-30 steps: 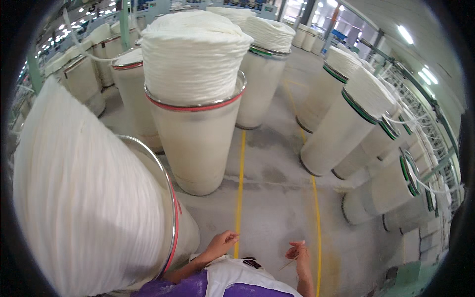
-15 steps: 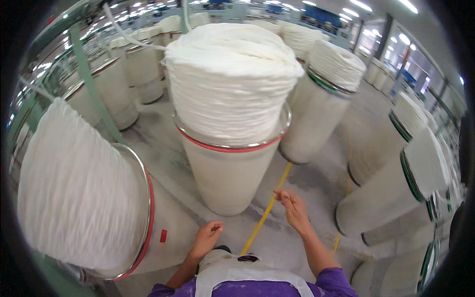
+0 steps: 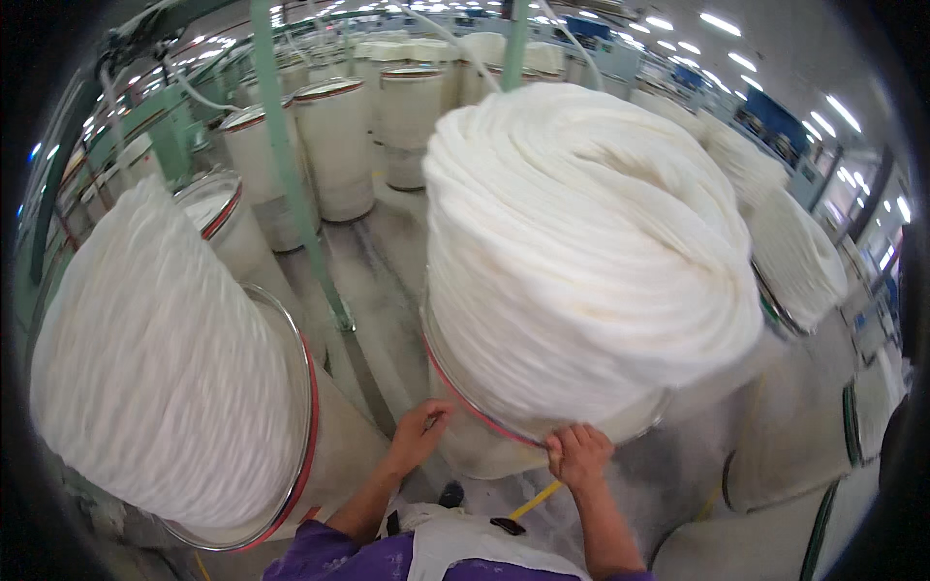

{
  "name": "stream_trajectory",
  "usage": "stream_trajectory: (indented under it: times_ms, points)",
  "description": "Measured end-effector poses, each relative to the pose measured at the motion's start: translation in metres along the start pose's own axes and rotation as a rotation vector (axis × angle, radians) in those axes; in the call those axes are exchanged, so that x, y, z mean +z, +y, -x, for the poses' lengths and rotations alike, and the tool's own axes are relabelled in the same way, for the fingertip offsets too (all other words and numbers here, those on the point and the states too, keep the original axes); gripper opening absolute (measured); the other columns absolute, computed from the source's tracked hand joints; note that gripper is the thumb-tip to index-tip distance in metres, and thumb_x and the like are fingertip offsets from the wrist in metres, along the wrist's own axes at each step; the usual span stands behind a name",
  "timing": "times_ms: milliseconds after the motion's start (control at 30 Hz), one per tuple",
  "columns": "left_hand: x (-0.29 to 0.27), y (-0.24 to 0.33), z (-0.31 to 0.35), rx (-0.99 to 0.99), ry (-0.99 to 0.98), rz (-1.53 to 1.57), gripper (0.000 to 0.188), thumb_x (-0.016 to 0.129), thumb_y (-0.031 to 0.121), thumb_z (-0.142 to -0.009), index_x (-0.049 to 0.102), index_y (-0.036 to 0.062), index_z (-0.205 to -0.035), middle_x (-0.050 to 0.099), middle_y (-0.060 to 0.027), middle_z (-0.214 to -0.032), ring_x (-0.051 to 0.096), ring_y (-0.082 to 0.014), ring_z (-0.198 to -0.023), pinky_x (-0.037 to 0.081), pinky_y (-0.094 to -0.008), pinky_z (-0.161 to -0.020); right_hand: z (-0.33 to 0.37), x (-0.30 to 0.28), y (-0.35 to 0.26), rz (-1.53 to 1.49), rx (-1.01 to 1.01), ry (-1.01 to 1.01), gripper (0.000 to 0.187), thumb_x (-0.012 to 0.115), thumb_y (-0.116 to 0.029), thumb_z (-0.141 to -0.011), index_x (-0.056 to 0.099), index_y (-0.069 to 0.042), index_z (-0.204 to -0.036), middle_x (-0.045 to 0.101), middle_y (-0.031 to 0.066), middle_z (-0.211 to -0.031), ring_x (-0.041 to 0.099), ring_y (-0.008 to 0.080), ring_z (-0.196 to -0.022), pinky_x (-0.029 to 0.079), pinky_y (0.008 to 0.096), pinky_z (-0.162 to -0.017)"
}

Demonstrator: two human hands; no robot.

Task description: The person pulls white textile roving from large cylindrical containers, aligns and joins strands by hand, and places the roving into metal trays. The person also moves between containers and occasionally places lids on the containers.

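Observation:
A tall cream sliver can (image 3: 494,455) with a red-banded metal rim stands in front of me. Thick coils of white sliver (image 3: 591,232) rise high above its rim. My right hand (image 3: 579,455) is closed on the near edge of that rim, knuckles up. Beside the can's near left side, my left hand (image 3: 419,436) has its fingers curled in, close below the red band; I see nothing in it. Left of me leans another red-banded can (image 3: 339,455) in view, heaped with white sliver (image 3: 165,378).
Green metal posts (image 3: 291,165) stand behind the cans at the left. Several more cans (image 3: 334,145) fill the back. Green-banded cans (image 3: 790,436) line the right side. A yellow line (image 3: 536,499) crosses the floor near my feet. White sliver strands (image 3: 450,39) hang overhead.
The middle can looms nearer and further right in view. My right hand has come from free air onto its rim and closed. My left hand has moved up to the can's side.

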State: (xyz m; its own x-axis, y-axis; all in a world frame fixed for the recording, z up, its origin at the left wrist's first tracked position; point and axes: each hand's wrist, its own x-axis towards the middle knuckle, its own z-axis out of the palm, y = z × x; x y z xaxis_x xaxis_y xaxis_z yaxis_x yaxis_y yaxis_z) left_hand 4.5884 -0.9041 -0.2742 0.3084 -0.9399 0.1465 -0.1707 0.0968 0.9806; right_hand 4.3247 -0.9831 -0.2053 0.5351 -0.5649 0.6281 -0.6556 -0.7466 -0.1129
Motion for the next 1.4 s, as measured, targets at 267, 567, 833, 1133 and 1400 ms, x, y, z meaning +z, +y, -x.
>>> stream_trajectory:
  times_ms: [267,567,833,1133,1400]
  points:
    - [0.014,-0.012,-0.078,-0.01,0.21,0.019,0.027,0.043,-0.011,-0.084,0.063,0.0018,-0.098,0.064,-0.006,-0.097,0.059,-0.0141,-0.091,0.046,-0.0282,-0.085,0.029,-0.002,0.135,0.156,-0.053,0.182,0.024,0.055,-0.02,-0.083,0.048,-0.011,-0.062,0.05,0.0057,-0.06,0.048,0.0267,-0.052,0.036,0.0368,-0.049]
    - [0.02,-0.024,-0.121,-0.004,0.177,-0.122,0.025,0.046,-0.01,-0.082,0.065,0.0016,-0.095,0.067,-0.0062,-0.094,0.061,-0.0145,-0.088,0.048,-0.0282,-0.081,0.022,0.005,0.264,0.415,0.25,0.295,0.023,0.054,-0.023,-0.085,0.05,-0.009,-0.067,0.053,0.0068,-0.063,0.051,0.0266,-0.055,0.039,0.0366,-0.052]
    - [-0.022,-0.065,-0.274,0.102,0.071,-0.257,0.02,0.055,-0.001,-0.082,0.065,0.0046,-0.098,0.067,-0.011,-0.092,0.063,-0.0276,-0.082,0.049,-0.0364,-0.075,-0.003,0.038,0.265,0.541,0.542,0.281,0.024,0.053,-0.026,-0.087,0.052,-0.008,-0.071,0.055,0.0077,-0.066,0.053,0.0266,-0.058,0.041,0.0365,-0.054]
    - [-0.014,-0.044,-0.558,0.654,-0.191,-0.437,0.028,0.054,-0.003,-0.078,0.061,0.0042,-0.103,0.062,-0.0107,-0.101,0.059,-0.0305,-0.096,0.047,-0.0394,-0.083,-0.043,0.095,0.192,0.725,0.93,0.307,0.027,0.051,-0.029,-0.089,0.054,-0.006,-0.075,0.058,0.0088,-0.069,0.056,0.0266,-0.061,0.043,0.0364,-0.057]
    - [0.069,-0.013,-0.702,0.695,-0.054,-0.626,0.022,0.061,0.01,-0.079,0.063,0.008,-0.1,0.061,-0.0094,-0.105,0.056,-0.0283,-0.102,0.046,-0.0422,-0.084,-0.053,0.109,0.144,0.76,1.151,0.368,0.03,0.05,-0.031,-0.091,0.056,-0.004,-0.079,0.061,0.0098,-0.072,0.059,0.0266,-0.064,0.045,0.0362,-0.059]
